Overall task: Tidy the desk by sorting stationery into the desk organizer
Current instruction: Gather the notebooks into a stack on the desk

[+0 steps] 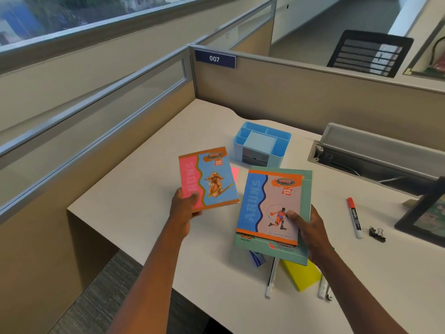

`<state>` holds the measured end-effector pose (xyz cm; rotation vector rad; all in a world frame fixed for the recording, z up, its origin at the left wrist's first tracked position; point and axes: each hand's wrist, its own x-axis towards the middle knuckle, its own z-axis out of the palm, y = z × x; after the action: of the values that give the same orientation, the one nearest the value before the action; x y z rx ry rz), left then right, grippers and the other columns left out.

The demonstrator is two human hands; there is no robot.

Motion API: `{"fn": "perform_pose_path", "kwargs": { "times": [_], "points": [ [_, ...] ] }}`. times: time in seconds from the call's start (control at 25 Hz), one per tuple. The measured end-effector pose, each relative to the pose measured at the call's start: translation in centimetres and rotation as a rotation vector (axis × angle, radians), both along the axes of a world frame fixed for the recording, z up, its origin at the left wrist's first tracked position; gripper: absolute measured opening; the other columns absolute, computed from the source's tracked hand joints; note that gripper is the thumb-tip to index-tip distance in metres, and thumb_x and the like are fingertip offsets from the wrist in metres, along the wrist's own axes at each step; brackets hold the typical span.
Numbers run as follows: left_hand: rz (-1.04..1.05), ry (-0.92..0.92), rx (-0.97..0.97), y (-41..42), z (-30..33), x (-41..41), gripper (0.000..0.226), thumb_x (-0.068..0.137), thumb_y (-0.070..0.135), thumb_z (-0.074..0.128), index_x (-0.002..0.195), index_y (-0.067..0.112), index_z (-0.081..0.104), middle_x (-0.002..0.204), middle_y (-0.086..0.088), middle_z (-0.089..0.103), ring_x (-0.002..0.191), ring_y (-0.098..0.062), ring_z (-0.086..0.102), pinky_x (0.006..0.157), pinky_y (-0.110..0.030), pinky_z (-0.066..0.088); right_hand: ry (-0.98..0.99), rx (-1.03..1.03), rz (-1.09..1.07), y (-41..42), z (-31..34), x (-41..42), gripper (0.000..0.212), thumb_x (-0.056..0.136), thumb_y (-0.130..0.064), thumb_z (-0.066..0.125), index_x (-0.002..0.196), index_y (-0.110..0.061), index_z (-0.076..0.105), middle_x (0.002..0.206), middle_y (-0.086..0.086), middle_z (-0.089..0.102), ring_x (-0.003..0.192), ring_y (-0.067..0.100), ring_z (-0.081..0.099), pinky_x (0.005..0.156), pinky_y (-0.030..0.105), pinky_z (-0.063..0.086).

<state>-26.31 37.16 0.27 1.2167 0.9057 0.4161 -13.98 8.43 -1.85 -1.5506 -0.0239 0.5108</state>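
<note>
pens [272, 278], yellow pad [303, 276] | half-hidden under notebooks [272, 208] held in hands

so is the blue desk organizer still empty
Empty, as far as shows: the light blue plastic desk organizer has bare compartments on top. Its small front drawer is shut, contents unseen.

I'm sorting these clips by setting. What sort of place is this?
Most likely an open-plan office cubicle: low partition walls carrying a numbered plate, 007, a white desk with a cable tray, and a mesh office chair beyond.
</note>
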Motion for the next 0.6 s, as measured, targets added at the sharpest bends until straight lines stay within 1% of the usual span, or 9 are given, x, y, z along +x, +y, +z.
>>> {"fn": "perform_pose_path", "kwargs": {
  "times": [0.04, 0.12, 0.2, 0.28, 0.36, 0.44, 0.52, 0.6],
  "points": [
    [-0.048, -0.035, -0.034, -0.4, 0.7, 0.1, 0.020, 0.089, 0.010, 0.059, 0.108, 0.017, 0.056, 0.089, -0.005, 0.067, 0.062, -0.015, 0.058, 0.048, -0.024, 0.046, -0.009, 0.004, 0.005, 0.1, 0.2, 0.0, 0.036, 0.088, -0.024, 0.068, 0.121, -0.018, 0.055, 0.108, 0.010, 0.072, 0.083, 0.031, 0.074, 0.072, 0.052, 0.060],
    [-0.212, -0.057, -0.053, -2.2, 1.8, 0.5, 0.020, 0.092, 0.006, 0.054, 0.109, 0.017, 0.057, 0.092, -0.005, 0.069, 0.066, -0.016, 0.062, 0.056, -0.027, 0.047, -0.025, 0.012, 0.021, 0.7, 0.6, -0.3, 0.033, 0.089, -0.024, 0.066, 0.120, -0.019, 0.055, 0.107, 0.009, 0.072, 0.082, 0.029, 0.074, 0.069, 0.048, 0.061],
    [-0.366, -0.038, 0.003, -4.4, 1.8, 1.0, 0.021, 0.090, 0.005, 0.055, 0.106, 0.017, 0.061, 0.100, -0.009, 0.071, 0.081, -0.023, 0.067, 0.071, -0.037, 0.052, -0.029, 0.030, 0.013, 1.1, 0.8, -0.5, 0.033, 0.090, -0.024, 0.065, 0.121, -0.020, 0.055, 0.107, 0.008, 0.072, 0.082, 0.029, 0.074, 0.067, 0.044, 0.061],
    [-0.428, -0.004, 0.098, -5.9, 1.5, 1.2, 0.020, 0.087, 0.009, 0.055, 0.102, 0.020, 0.063, 0.103, -0.007, 0.072, 0.092, -0.024, 0.069, 0.084, -0.043, 0.056, -0.036, 0.050, -0.002, 1.4, 1.1, -0.6, 0.035, 0.089, -0.025, 0.065, 0.122, -0.020, 0.055, 0.108, 0.007, 0.072, 0.084, 0.028, 0.074, 0.069, 0.045, 0.061],
    [-0.421, 0.055, 0.179, -5.9, 1.5, 1.4, 0.026, 0.078, 0.022, 0.055, 0.104, 0.024, 0.060, 0.104, -0.005, 0.070, 0.096, -0.024, 0.068, 0.087, -0.047, 0.056, -0.048, 0.051, -0.014, 1.4, 1.3, -0.6, 0.038, 0.088, -0.026, 0.065, 0.123, -0.019, 0.054, 0.110, 0.007, 0.071, 0.084, 0.029, 0.073, 0.071, 0.047, 0.061],
    [-0.455, 0.068, 0.204, -5.6, 1.3, 1.9, 0.033, 0.075, 0.027, 0.055, 0.108, 0.025, 0.057, 0.105, -0.004, 0.069, 0.098, -0.024, 0.067, 0.087, -0.050, 0.055, -0.056, 0.058, -0.038, 1.2, 1.5, -0.7, 0.039, 0.088, -0.028, 0.065, 0.124, -0.018, 0.054, 0.110, 0.007, 0.071, 0.084, 0.028, 0.074, 0.070, 0.046, 0.061],
    [-0.530, 0.027, 0.159, -6.0, 1.6, 2.5, 0.036, 0.081, 0.023, 0.056, 0.117, 0.025, 0.055, 0.111, -0.003, 0.068, 0.102, -0.023, 0.067, 0.089, -0.050, 0.054, -0.058, 0.081, -0.070, 1.0, 1.7, -0.8, 0.036, 0.090, -0.027, 0.064, 0.123, -0.018, 0.054, 0.110, 0.008, 0.071, 0.085, 0.028, 0.073, 0.069, 0.044, 0.061],
    [-0.607, -0.026, 0.092, -7.2, 2.2, 3.1, 0.039, 0.090, 0.012, 0.054, 0.127, 0.026, 0.051, 0.119, -0.001, 0.067, 0.105, -0.021, 0.067, 0.091, -0.046, 0.054, -0.059, 0.118, -0.096, 0.9, 2.2, -1.0, 0.032, 0.092, -0.026, 0.061, 0.122, -0.017, 0.055, 0.110, 0.008, 0.071, 0.087, 0.029, 0.073, 0.068, 0.042, 0.062]
  ]
}}
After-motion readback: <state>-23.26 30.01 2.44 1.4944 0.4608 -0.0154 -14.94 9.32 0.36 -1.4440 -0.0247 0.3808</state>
